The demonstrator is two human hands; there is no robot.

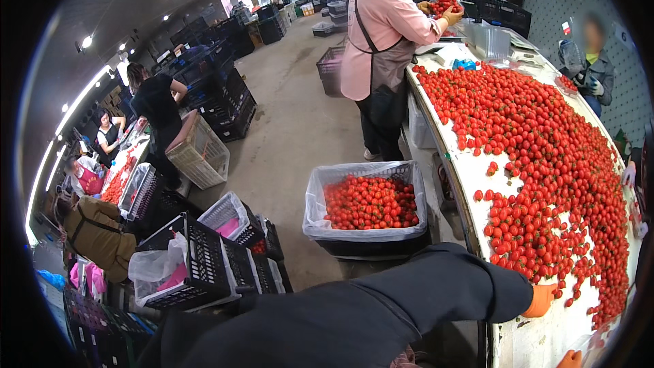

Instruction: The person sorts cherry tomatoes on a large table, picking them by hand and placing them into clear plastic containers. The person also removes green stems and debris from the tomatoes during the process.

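A: Where do the tomatoes (545, 157) lie?
B: Spread over the surface (545, 341), at the right.
A: And the lined crate (366, 208)?
B: On the floor, left of the surface, with tomatoes in it; stacked crates (204, 259) stand farther left.

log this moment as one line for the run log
left hand: orange glove, on table edge by cherry tomatoes | right hand: barely in view at table | lined crate of tomatoes on floor
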